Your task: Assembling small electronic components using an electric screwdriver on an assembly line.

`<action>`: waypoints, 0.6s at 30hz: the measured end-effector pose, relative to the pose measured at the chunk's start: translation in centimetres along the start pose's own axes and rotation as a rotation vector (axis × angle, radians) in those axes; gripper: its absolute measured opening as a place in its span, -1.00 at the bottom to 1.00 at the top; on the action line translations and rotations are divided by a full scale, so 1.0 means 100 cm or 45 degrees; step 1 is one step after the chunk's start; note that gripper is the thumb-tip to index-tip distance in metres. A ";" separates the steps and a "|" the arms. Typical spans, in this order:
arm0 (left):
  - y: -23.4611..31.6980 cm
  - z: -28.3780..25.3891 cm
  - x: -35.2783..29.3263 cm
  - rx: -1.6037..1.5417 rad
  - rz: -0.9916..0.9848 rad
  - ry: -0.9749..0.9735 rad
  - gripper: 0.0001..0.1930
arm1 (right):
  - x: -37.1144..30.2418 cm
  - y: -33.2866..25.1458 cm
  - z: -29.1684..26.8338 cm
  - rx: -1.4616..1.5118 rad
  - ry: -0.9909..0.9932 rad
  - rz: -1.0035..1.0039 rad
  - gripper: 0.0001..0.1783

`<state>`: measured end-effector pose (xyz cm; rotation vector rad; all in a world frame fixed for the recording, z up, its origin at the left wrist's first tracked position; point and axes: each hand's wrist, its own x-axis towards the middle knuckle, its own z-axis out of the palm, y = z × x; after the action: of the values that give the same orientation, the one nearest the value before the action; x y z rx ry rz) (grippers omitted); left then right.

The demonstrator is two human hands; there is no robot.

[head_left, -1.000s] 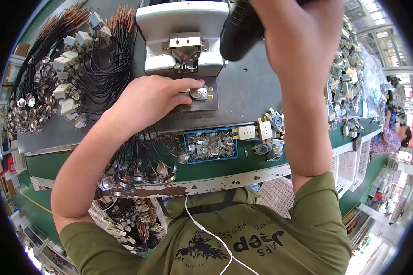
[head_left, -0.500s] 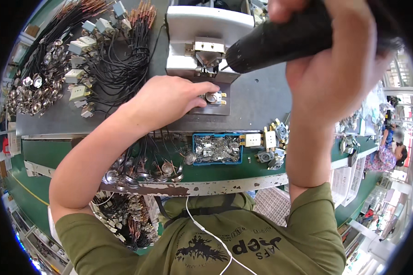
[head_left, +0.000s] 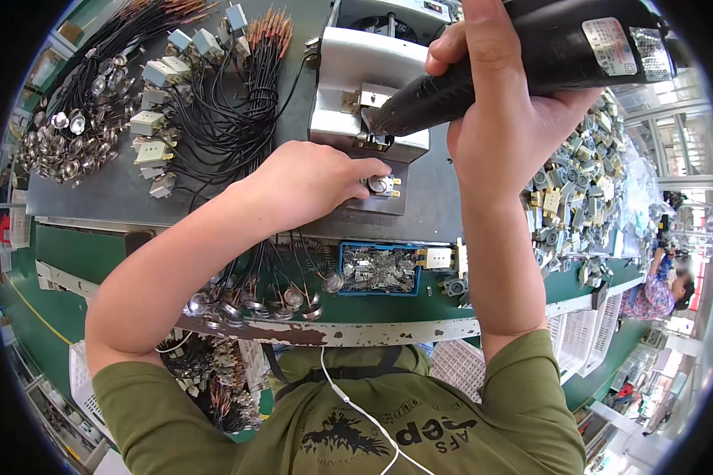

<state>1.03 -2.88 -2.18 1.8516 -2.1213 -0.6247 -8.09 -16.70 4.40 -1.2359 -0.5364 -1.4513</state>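
Note:
My right hand (head_left: pixel 503 119) is wrapped round a black electric screwdriver (head_left: pixel 444 99). The tool lies slanted, its nose pointing left and down at the front of a silver metal machine (head_left: pixel 372 59). That nose overlaps the small bracket (head_left: pixel 372 96) on the machine's front; whether it touches there I cannot tell. Below it, my left hand (head_left: pixel 313 182) pinches a small round metal part with brass tabs (head_left: pixel 384 186) between thumb and forefinger. The part rests on a flat metal plate (head_left: pixel 388 204), and my other left fingers are curled, partly hidden.
Black wire bundles (head_left: pixel 238 119) with light connector blocks lie left, beside round metal caps (head_left: pixel 71 134). A blue tray (head_left: pixel 380 269) of small metal clips stands near the front edge. Many grey and cream switch-like pieces (head_left: pixel 578 190) are heaped right. Another person (head_left: pixel 661 289) is at far right.
The screwdriver's nose has moved in over the machine's front, and my right hand has shifted left. My left hand keeps its pinch on the small part. The view has shifted slightly.

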 end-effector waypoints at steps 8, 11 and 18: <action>-0.003 0.002 0.001 0.002 0.015 0.018 -0.64 | -0.003 0.014 -0.005 0.323 -0.003 -0.039 -0.83; -0.002 0.001 0.002 0.009 0.016 0.007 -0.64 | -0.002 0.010 -0.006 0.310 -0.057 -0.020 -0.84; -0.002 0.002 0.001 0.039 0.022 0.030 -0.63 | 0.003 -0.033 0.040 -0.706 0.348 0.601 -0.66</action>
<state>1.09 -2.92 -2.47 1.8453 -2.1410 -0.5671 -9.54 -12.46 7.03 -1.4318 0.3552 -1.3600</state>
